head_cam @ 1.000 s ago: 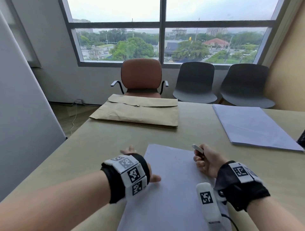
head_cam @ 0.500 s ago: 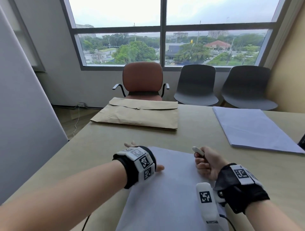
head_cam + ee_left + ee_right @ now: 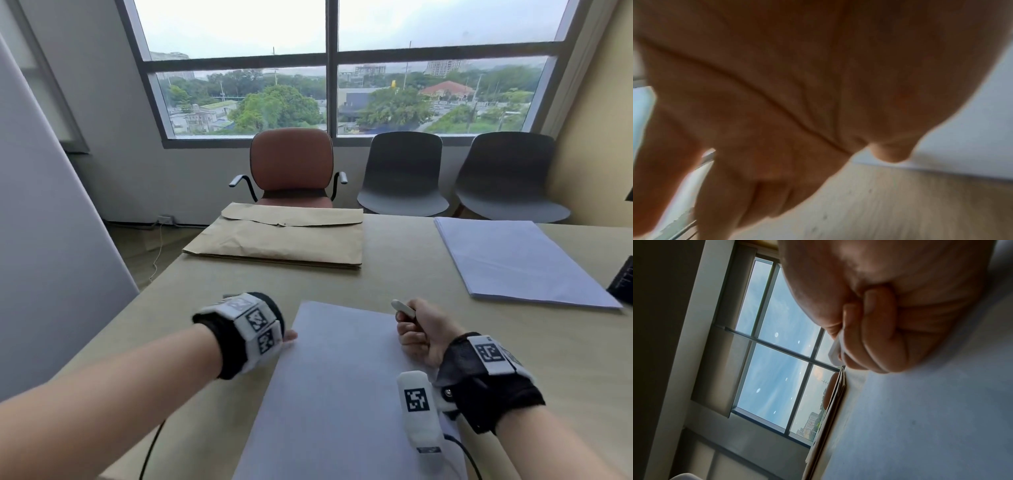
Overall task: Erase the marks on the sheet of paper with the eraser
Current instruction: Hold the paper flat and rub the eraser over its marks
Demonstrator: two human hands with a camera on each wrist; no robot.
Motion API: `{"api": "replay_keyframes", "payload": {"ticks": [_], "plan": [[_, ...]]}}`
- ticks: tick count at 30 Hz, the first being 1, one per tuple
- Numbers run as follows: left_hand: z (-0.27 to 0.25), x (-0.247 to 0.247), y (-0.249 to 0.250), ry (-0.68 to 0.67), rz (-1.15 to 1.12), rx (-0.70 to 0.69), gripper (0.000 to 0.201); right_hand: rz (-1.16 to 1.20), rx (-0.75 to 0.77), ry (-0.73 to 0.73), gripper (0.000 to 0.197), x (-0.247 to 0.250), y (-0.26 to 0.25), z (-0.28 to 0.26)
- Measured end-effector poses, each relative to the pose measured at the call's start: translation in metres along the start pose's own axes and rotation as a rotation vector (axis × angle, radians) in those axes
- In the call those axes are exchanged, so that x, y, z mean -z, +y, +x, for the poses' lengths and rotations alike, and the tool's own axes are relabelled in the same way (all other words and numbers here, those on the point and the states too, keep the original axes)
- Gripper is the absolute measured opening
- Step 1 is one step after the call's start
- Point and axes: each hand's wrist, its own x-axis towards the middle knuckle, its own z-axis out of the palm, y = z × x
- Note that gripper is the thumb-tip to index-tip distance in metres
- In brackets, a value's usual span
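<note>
The bench point(image 3: 394, 281) is a pale beige wood surface, matt, with small dark specks seen in the left wrist view. A white sheet of paper point(image 3: 342, 383) lies flat on its near part, in front of the person. No marks can be made out on it.

The right hand point(image 3: 419, 334) rests on the right part of the sheet, and its grip is closed: the fingers are curled round a small white eraser point(image 3: 403, 307), whose end comes out at the top of the fist. The left hand point(image 3: 270, 329) is at the left edge of the sheet. Its fingers are extended and hold nothing, with the thumb tip at the paper's edge.

Farther on the bench lies a brown envelope point(image 3: 284, 240), and to the right a stack of white paper point(image 3: 513, 260).

Behind the bench stand a brown armchair point(image 3: 291, 164) and two grey chairs point(image 3: 404, 171). A large window point(image 3: 329, 68) shows trees, buildings and a cloudy sky. The right wall is yellowish.
</note>
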Motion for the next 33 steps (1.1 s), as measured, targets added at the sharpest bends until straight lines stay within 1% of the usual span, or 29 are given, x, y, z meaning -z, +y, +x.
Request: {"api": "replay_keyframes", "payload": {"ticks": [1, 2, 4, 5, 6, 7, 8, 10, 11, 12, 13, 14, 15, 17, 18, 20, 21, 22, 23, 24, 26, 27, 28, 29, 30, 32, 33], "plan": [[0.001, -0.002, -0.004, 0.007, -0.028, 0.009, 0.070, -0.002, 0.005, -0.002, 0.032, 0.000, 0.000, 0.000], [-0.003, -0.001, -0.005, 0.016, -0.046, -0.054, 0.071, -0.005, 0.010, -0.003, 0.032, 0.000, 0.000, 0.001], [-0.019, 0.002, -0.001, 0.102, -0.067, -0.308, 0.059, -0.009, 0.015, -0.003, 0.031, 0.000, 0.000, 0.001], [-0.025, 0.002, 0.002, 0.113, -0.051, -0.420, 0.056, -0.008, 0.014, -0.002, 0.031, 0.000, 0.000, 0.001], [-0.028, -0.002, 0.004, 0.094, -0.011, -0.477, 0.055, -0.005, 0.013, -0.001, 0.031, 0.000, 0.001, 0.001], [-0.026, -0.006, 0.004, 0.046, 0.019, -0.468, 0.056, 0.001, 0.011, -0.001, 0.031, 0.000, 0.001, 0.000], [-0.023, -0.009, 0.002, -0.004, 0.023, -0.390, 0.060, 0.006, 0.010, -0.001, 0.031, -0.001, 0.002, 0.000], [-0.020, -0.006, -0.008, -0.068, 0.079, -0.121, 0.075, 0.009, 0.009, 0.001, 0.031, -0.001, 0.001, -0.002], [-0.020, -0.003, -0.012, -0.057, 0.131, -0.012, 0.081, 0.008, 0.011, 0.005, 0.031, -0.002, 0.002, -0.003], [-0.020, 0.000, -0.015, -0.020, 0.156, 0.029, 0.084, 0.004, 0.015, 0.009, 0.031, -0.002, 0.002, -0.003], [-0.021, 0.002, -0.015, 0.027, 0.133, -0.008, 0.082, -0.001, 0.020, 0.013, 0.031, -0.002, 0.002, -0.004], [-0.024, 0.004, -0.012, 0.076, 0.082, -0.108, 0.078, -0.006, 0.024, 0.015, 0.031, -0.002, 0.002, -0.004], [-0.029, 0.005, -0.005, 0.110, 0.027, -0.238, 0.074, -0.010, 0.026, 0.017, 0.031, -0.002, 0.002, -0.004], [-0.046, 0.004, 0.017, 0.137, -0.015, -0.477, 0.072, -0.020, 0.030, 0.019, 0.031, -0.003, 0.002, -0.004], [-0.055, 0.000, 0.030, 0.135, -0.001, -0.571, 0.072, -0.025, 0.032, 0.019, 0.031, -0.003, 0.002, -0.004], [-0.071, -0.010, 0.051, 0.084, 0.011, -0.737, 0.073, -0.022, 0.035, 0.017, 0.031, -0.004, 0.002, -0.005], [-0.077, -0.016, 0.055, 0.045, 0.006, -0.777, 0.075, -0.017, 0.036, 0.015, 0.032, -0.004, 0.002, -0.005], [-0.079, -0.020, 0.054, 0.010, -0.004, -0.758, 0.077, -0.013, 0.037, 0.017, 0.032, -0.004, 0.002, -0.004], [-0.078, -0.023, 0.048, -0.022, -0.028, -0.670, 0.080, -0.012, 0.036, 0.022, 0.032, -0.004, 0.003, -0.004], [-0.071, -0.025, 0.039, -0.043, -0.047, -0.518, 0.086, -0.016, 0.035, 0.026, 0.032, -0.004, 0.003, -0.004], [-0.054, -0.022, 0.019, -0.054, -0.039, -0.163, 0.101, -0.020, 0.037, 0.031, 0.032, -0.003, 0.003, -0.004], [-0.047, -0.019, 0.013, -0.047, -0.019, -0.062, 0.107, -0.023, 0.038, 0.034, 0.031, -0.003, 0.004, -0.004], [-0.044, -0.015, 0.011, -0.028, 0.008, -0.041, 0.107, -0.028, 0.042, 0.037, 0.031, -0.003, 0.004, -0.004], [-0.042, -0.010, 0.015, 0.003, 0.014, -0.100, 0.101, -0.032, 0.045, 0.039, 0.031, -0.003, 0.003, -0.004], [-0.042, -0.005, 0.021, 0.041, -0.021, -0.220, 0.092, -0.032, 0.047, 0.041, 0.031, -0.003, 0.003, -0.004], [-0.047, 0.003, 0.042, 0.078, -0.127, -0.495, 0.075, -0.030, 0.054, 0.044, 0.032, -0.004, 0.004, -0.004], [-0.049, 0.006, 0.053, 0.079, -0.174, -0.589, 0.071, -0.031, 0.058, 0.042, 0.032, -0.004, 0.004, -0.004]]}}
